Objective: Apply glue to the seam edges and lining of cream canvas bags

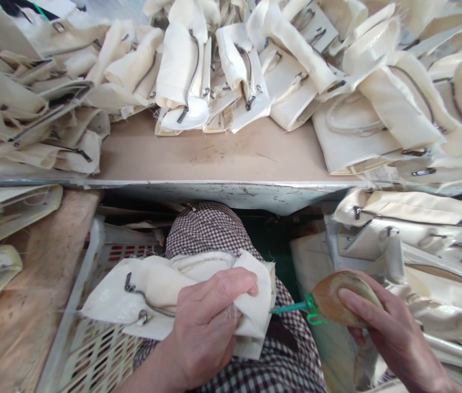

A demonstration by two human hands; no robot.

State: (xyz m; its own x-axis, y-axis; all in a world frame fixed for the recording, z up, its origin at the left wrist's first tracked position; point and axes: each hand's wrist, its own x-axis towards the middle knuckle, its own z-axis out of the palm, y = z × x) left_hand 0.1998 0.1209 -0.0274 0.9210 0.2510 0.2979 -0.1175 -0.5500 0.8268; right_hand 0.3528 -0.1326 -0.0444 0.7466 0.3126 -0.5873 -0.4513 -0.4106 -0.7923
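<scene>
At far left, cream pieces (pixel 30 207) lie on a brown board (pixel 38 295); beside it stands a white slatted crate (pixel 91 360). Next, over the crate and the checked cloth (pixel 210 229) on the person's lap, is 1 cream pouch (pixel 161 281) with a dark zipper. The left hand (pixel 210 322) is clamped on its right part. A blue-green shaft (pixel 290 308) meets that end; from here I cannot tell whether it enters. The right hand (pixel 390 311) grips the shaft's rounded tan handle (pixel 331 292). At far right, similar pouches (pixel 411 207) lie piled.
</scene>
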